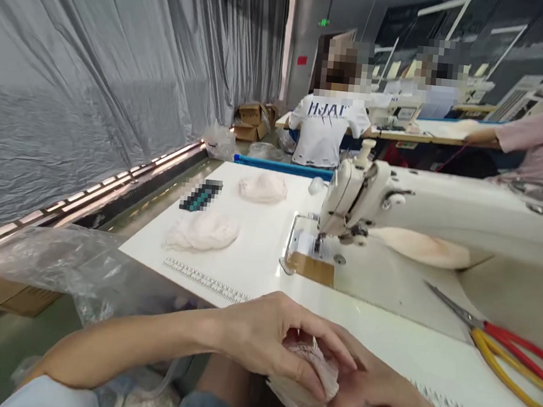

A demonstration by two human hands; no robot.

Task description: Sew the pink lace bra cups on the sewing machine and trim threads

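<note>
At the table's front edge my left hand (273,335) curls its thumb and fingers around a bunched piece of pale fabric (305,376). From the right, my right hand (377,399) meets it and grips the lower part of the same fabric; some of its fingers are hidden. Beyond my hands stands a white sewing machine (349,198), its needle and presser foot over the plate. Two crumpled pale fabric pieces lie on the white tabletop (258,240), a nearer one (201,230) and a farther one (263,188).
Scissors (485,326) with red and yellow handles lie at the right, blades pointing toward the machine. Ruler markings (206,279) run along the table's front. A clear plastic bag (77,268) hangs at the left. Ahead, a person in a white shirt (327,129) sits at another table.
</note>
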